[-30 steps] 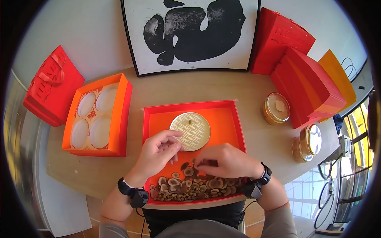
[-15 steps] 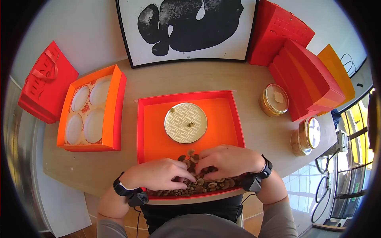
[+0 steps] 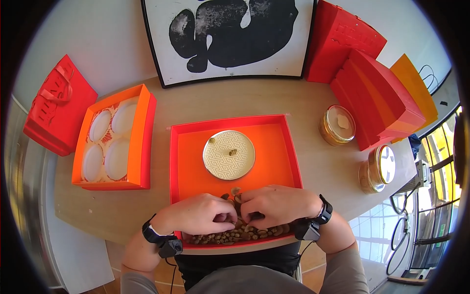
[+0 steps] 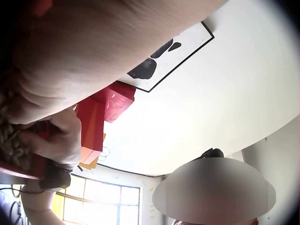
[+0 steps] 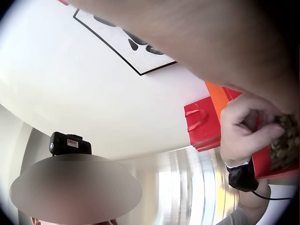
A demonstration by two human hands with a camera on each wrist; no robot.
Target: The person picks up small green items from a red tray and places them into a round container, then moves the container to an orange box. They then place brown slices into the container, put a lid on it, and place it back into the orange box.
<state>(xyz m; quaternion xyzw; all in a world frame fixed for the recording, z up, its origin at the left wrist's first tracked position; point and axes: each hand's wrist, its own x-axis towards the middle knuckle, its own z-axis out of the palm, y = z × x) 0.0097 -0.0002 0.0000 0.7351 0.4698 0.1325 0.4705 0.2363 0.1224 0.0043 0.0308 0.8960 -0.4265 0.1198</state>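
In the head view, a red-rimmed orange tray (image 3: pixel 230 120) holds a pile of brown dried slices and small knobbly pieces (image 3: pixel 215 238) along its near side. My left hand (image 3: pixel 196 214) is over the pile's middle, fingers bent down; the right wrist view shows its thumb beside the pieces (image 5: pixel 283 150). Close beside it, my right hand (image 3: pixel 281 206) reaches into the slices with curled fingers. Whether either hand pinches a piece is hidden. Beyond both hands lies a round patterned disc (image 3: pixel 229 166) with one small piece (image 3: pixel 233 152) near its centre and another (image 3: pixel 212 140) at its edge.
At the left stand a red bag (image 3: pixel 61 105) and an orange box (image 3: pixel 142 142) with four round recesses. Two lidded jars (image 3: pixel 338 126) (image 3: pixel 374 169) are at the right, before red boxes (image 3: pixel 379 100). A framed picture (image 3: pixel 230 81) leans at the back.
My left hand has come down from beside the disc to the pile, and its fingers have drawn together. A second small piece now lies on the disc. My right hand stays over the slices.
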